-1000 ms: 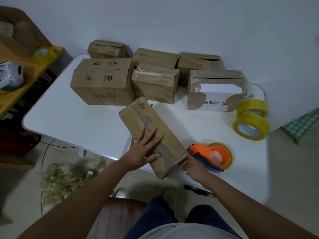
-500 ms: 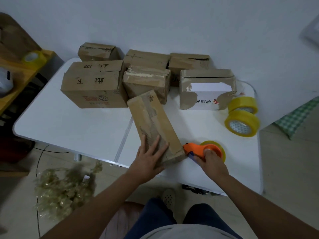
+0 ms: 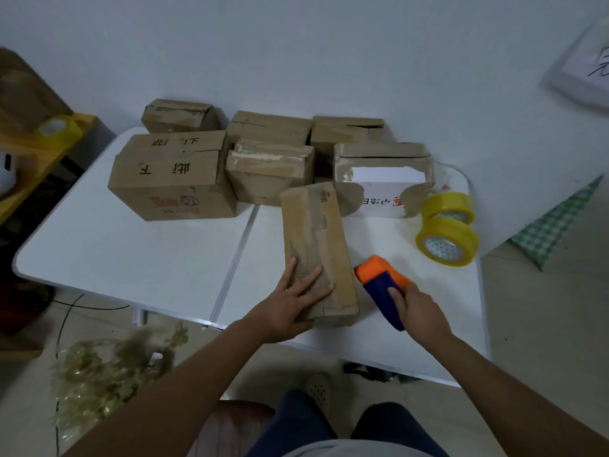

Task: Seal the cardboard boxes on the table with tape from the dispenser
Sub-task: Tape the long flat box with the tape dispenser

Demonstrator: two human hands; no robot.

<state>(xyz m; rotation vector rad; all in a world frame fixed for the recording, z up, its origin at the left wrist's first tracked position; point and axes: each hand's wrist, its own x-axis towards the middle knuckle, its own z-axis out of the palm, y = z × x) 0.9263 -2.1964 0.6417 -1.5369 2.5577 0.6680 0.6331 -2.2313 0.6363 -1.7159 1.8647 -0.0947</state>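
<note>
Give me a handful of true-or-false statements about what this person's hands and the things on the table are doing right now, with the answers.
1. The left hand lies flat with spread fingers on the long cardboard box. True.
2. The right hand is empty. False: it grips the orange and blue tape dispenser.
3. Two yellow tape rolls sit near the right edge of the white table. True.
4. The dispenser rests on top of the long box. False: it is beside the box, to its right.
5. The long box is stacked on the other boxes. False: it lies on the table in front of them.
</note>
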